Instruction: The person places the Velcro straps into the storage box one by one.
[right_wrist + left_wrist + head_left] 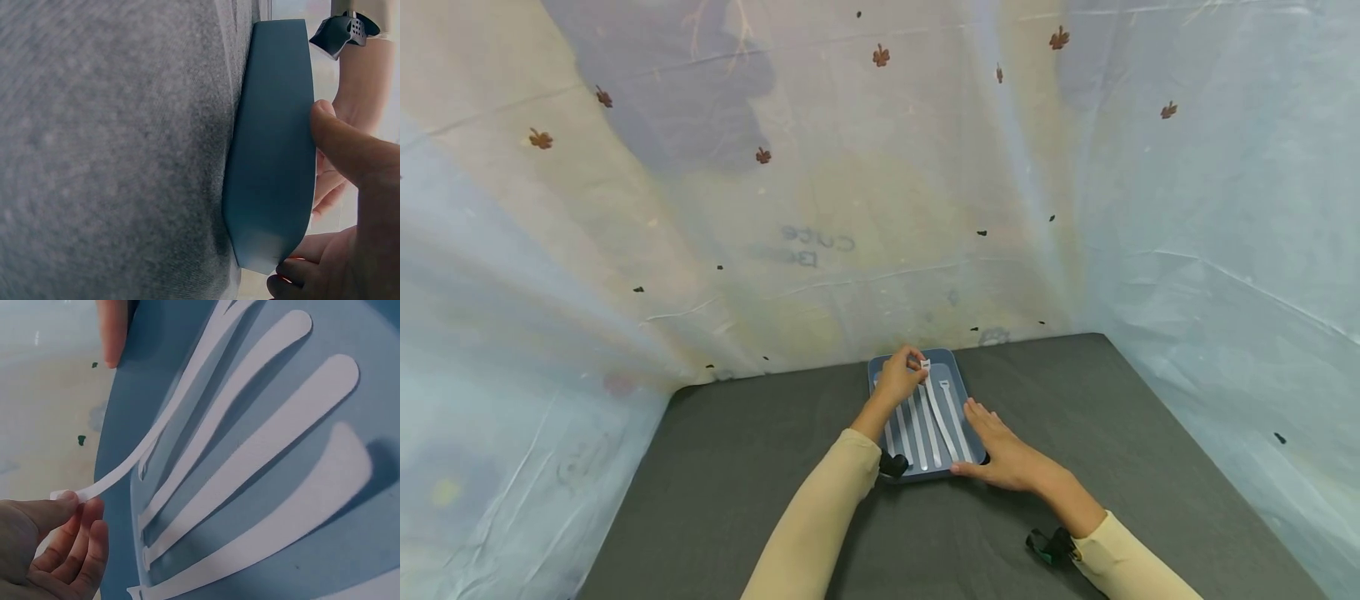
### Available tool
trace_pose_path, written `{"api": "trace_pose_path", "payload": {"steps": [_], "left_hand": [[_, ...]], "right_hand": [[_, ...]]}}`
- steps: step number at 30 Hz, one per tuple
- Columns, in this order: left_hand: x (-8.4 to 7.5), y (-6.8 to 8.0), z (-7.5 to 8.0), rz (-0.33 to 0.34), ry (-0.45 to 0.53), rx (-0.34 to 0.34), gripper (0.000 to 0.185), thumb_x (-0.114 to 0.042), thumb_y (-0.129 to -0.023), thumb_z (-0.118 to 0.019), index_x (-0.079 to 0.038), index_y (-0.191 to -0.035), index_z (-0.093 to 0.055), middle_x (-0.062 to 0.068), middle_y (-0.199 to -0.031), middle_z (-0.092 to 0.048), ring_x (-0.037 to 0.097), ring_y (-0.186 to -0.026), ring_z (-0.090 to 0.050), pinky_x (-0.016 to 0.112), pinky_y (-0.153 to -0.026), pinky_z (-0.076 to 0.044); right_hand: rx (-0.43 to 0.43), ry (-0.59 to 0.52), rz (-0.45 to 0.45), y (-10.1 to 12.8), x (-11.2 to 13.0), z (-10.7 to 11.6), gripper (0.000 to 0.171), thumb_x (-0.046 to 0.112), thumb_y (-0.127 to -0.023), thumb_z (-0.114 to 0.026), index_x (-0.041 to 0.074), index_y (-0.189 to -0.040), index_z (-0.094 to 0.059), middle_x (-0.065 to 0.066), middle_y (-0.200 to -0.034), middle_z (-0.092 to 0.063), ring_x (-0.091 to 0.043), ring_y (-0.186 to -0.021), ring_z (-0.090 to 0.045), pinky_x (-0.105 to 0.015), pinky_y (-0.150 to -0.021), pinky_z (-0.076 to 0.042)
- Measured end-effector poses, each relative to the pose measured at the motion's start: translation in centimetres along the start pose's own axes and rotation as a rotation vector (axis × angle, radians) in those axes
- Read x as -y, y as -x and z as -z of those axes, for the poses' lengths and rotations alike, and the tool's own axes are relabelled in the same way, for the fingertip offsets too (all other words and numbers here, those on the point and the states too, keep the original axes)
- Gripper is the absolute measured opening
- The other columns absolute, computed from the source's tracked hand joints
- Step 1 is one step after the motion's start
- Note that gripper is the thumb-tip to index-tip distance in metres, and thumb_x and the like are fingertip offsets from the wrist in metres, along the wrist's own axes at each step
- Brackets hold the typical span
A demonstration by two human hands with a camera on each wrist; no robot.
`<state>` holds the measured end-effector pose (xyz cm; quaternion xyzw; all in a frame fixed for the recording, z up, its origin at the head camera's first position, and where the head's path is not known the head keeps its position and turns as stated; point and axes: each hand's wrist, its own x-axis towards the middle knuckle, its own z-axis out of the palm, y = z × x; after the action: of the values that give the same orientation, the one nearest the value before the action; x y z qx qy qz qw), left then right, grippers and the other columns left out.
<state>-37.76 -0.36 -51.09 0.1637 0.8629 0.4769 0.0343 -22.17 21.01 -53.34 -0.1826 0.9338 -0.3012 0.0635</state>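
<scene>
At the far middle of the dark table, a blue tray is worked on by both hands. The left hand is raised over the tray's far left corner, its forearm stretched forward in a beige sleeve; one white cable tie is pinched by its head end between thumb and fingertips and lifted at a slant, its tail still down among the others. The right hand is laid against the tray's near right edge, the fingers kept nearly straight along the rim and the thumb set at the near corner, so the tray is steadied and nothing is clasped.

In the left wrist view, the pinch is seen closely, and four more white ties are shown lying side by side on the tray floor. In the right wrist view, only the tray's outer wall is shown on the grey surface, with a fingertip pressed on its rim.
</scene>
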Motion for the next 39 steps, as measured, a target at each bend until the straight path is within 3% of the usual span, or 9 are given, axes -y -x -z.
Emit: {"api": "trace_pose_path", "payload": {"steps": [6, 12, 22, 23, 25, 27, 30, 34, 39], "left_hand": [[0.0, -0.4, -0.4, 0.033, -0.038, -0.005, 0.022, -0.009, -0.103, -0.074, -0.007, -0.124, -0.065, 0.01, -0.104, -0.073, 0.026, -0.089, -0.076, 0.03, -0.066, -0.052], [-0.1, -0.7, -0.8, 0.075, -0.057, 0.001, 0.026, -0.007, -0.101, -0.075, -0.005, -0.124, -0.063, 0.011, -0.104, -0.074, 0.026, -0.088, -0.075, 0.034, -0.07, -0.056], [0.2, -0.9, -1.2, 0.066, -0.083, -0.022, 0.026, 0.0, -0.098, -0.076, 0.001, -0.121, -0.064, 0.016, -0.099, -0.077, 0.025, -0.081, -0.07, 0.031, -0.067, -0.053], [0.3, -0.9, -1.2, 0.065, -0.089, -0.022, 0.026, 0.0, -0.098, -0.077, 0.001, -0.121, -0.064, 0.016, -0.099, -0.077, 0.026, -0.081, -0.07, 0.034, -0.069, -0.055], [0.6, -1.1, -1.4, 0.057, -0.104, -0.022, 0.026, 0.0, -0.097, -0.078, 0.0, -0.119, -0.065, 0.015, -0.098, -0.077, 0.029, -0.084, -0.072, 0.042, -0.095, -0.059], [1.0, -1.2, -1.6, 0.05, -0.11, -0.018, 0.025, 0.0, -0.097, -0.078, 0.0, -0.118, -0.065, 0.015, -0.098, -0.078, 0.032, -0.088, -0.074, 0.05, -0.117, -0.047], [1.3, -1.5, -1.9, 0.044, -0.12, -0.015, 0.023, 0.0, -0.097, -0.078, -0.001, -0.116, -0.066, 0.014, -0.098, -0.078, 0.032, -0.089, -0.074, 0.055, -0.125, -0.037], [1.2, -1.5, -2.1, 0.047, -0.124, 0.001, 0.022, -0.002, -0.098, -0.078, -0.001, -0.116, -0.066, 0.013, -0.098, -0.076, 0.026, -0.084, -0.071, 0.049, -0.091, -0.06], [0.9, -1.5, -2.2, 0.055, -0.133, 0.008, 0.023, -0.003, -0.099, -0.077, -0.001, -0.118, -0.065, 0.011, -0.097, -0.073, 0.02, -0.078, -0.065, 0.033, -0.067, -0.054]], "right_hand": [[0.005, 0.005, 0.0, 0.0, 0.1, 0.2, 0.114, 0.059, -0.098, -0.074, -0.004, -0.17, -0.012, -0.025, -0.178, -0.007, -0.053, -0.161, -0.008, -0.068, -0.13, -0.013], [0.002, 0.004, 0.015, -0.1, 0.0, 0.2, 0.114, 0.058, -0.098, -0.074, -0.005, -0.17, -0.012, -0.026, -0.177, -0.008, -0.053, -0.161, -0.009, -0.069, -0.129, -0.013], [0.01, -0.001, 0.004, -0.3, -0.2, 0.0, 0.115, 0.06, -0.097, -0.074, -0.002, -0.171, -0.011, -0.023, -0.178, -0.007, -0.052, -0.162, -0.008, -0.067, -0.13, -0.014], [0.009, -0.002, 0.005, -0.3, -0.2, 0.0, 0.115, 0.06, -0.097, -0.074, -0.002, -0.171, -0.011, -0.024, -0.178, -0.007, -0.052, -0.162, -0.008, -0.068, -0.13, -0.014], [0.011, -0.004, 0.003, -0.3, -0.3, -0.1, 0.115, 0.06, -0.097, -0.074, -0.001, -0.171, -0.011, -0.023, -0.179, -0.006, -0.051, -0.162, -0.008, -0.067, -0.13, -0.014], [0.009, -0.008, 0.006, -0.3, -0.4, -0.1, 0.115, 0.06, -0.097, -0.074, -0.002, -0.171, -0.011, -0.023, -0.178, -0.007, -0.051, -0.162, -0.008, -0.067, -0.13, -0.014], [0.01, -0.015, 0.008, -0.3, -0.4, -0.1, 0.115, 0.059, -0.097, -0.074, -0.002, -0.171, -0.011, -0.023, -0.178, -0.007, -0.051, -0.162, -0.008, -0.067, -0.13, -0.014], [0.011, -0.022, 0.007, -0.2, -0.3, 0.1, 0.114, 0.059, -0.098, -0.074, -0.002, -0.171, -0.011, -0.023, -0.179, -0.006, -0.051, -0.162, -0.008, -0.068, -0.13, -0.014], [0.009, -0.019, 0.009, -0.2, -0.5, 0.1, 0.114, 0.059, -0.098, -0.074, -0.002, -0.171, -0.011, -0.023, -0.179, -0.007, -0.049, -0.163, -0.008, -0.067, -0.13, -0.013]]}}
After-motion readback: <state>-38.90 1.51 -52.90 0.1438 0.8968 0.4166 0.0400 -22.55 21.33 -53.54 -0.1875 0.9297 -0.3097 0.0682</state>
